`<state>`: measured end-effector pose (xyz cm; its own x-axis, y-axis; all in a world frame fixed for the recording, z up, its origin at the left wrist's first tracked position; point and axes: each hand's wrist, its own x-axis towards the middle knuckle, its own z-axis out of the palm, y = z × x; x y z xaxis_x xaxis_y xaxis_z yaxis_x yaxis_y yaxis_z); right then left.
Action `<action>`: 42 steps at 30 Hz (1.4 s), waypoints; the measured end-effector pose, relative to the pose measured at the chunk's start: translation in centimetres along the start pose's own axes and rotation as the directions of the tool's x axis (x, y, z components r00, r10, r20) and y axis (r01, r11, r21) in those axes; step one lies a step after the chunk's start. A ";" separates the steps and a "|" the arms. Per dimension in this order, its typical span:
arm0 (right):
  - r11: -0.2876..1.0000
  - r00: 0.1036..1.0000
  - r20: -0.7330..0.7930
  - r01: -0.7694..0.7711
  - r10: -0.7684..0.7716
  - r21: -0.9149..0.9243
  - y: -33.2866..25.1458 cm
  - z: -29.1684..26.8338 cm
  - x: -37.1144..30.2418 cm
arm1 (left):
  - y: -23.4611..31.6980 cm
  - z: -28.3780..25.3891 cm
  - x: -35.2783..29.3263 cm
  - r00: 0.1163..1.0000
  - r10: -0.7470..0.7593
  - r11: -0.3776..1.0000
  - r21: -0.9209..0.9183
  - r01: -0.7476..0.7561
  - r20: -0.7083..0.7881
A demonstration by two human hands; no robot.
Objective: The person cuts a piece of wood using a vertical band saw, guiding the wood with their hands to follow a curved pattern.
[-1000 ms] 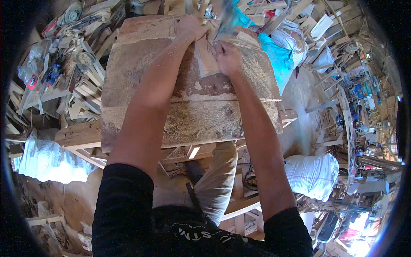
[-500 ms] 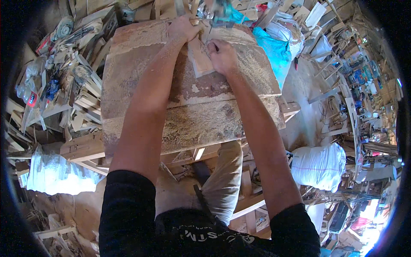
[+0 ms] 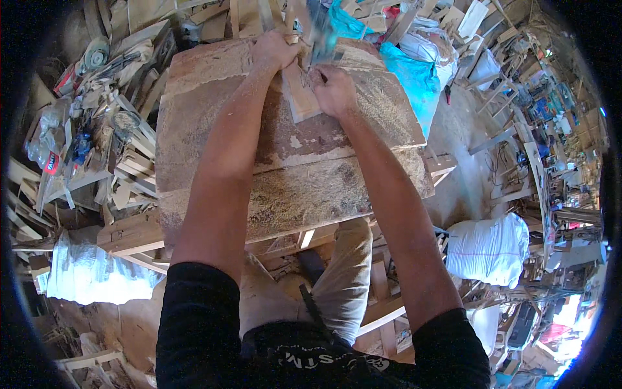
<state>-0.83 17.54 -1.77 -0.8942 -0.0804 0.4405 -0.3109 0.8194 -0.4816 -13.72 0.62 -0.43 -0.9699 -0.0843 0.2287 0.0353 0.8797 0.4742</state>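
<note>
One curled left hand (image 3: pixel 275 50) on wooden piece (image 3: pixel 302 102), right fist (image 3: pixel 335 89) alongside.

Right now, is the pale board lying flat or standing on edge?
Lying flat: the pale board shows its broad face upward on the dusty tabletop, with the right hand at its right edge.

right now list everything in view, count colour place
wood piece: one, pale, on tabletop between hands
tabletop: one, brown with sawdust, centre
blurred object: one, blue-green, top, beyond the hands
bagging: two patches, turquoise, upper right
large sack: one, white, right side
bottle: one, clear, red label, far left
plastic sheeting: one, whitish, lower left
wood scraps: uncountable, pale brown, mostly left and upper right
clutter: uncountable, mixed, far right
trousers: one pair, beige, below tabletop
shirt: one, black, bottom
left hand: one, bare, at wood piece's upper end
right hand: one, bare, at wood piece's right side
</note>
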 end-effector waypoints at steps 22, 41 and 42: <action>0.999 0.994 -0.096 0.045 -0.048 -0.029 1.3 0.9 1.0 | 1.0 0.3 -0.5 0.992 0.095 0.994 -0.050 -0.100 -0.086; 0.993 0.999 0.008 -0.047 0.048 -0.104 -0.1 0.5 1.6 | -0.5 1.0 1.2 0.962 0.180 0.981 -0.034 -0.190 -0.207; 0.993 0.998 0.009 -0.062 0.063 -0.099 0.3 0.5 1.6 | 0.0 1.0 1.0 0.969 0.163 0.985 -0.028 -0.171 -0.184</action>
<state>-2.55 17.35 -1.60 -0.9149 -0.0332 0.4023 -0.2212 0.8750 -0.4307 -14.89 1.03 -1.01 -0.8898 -0.0247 0.4556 0.2072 0.8677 0.4518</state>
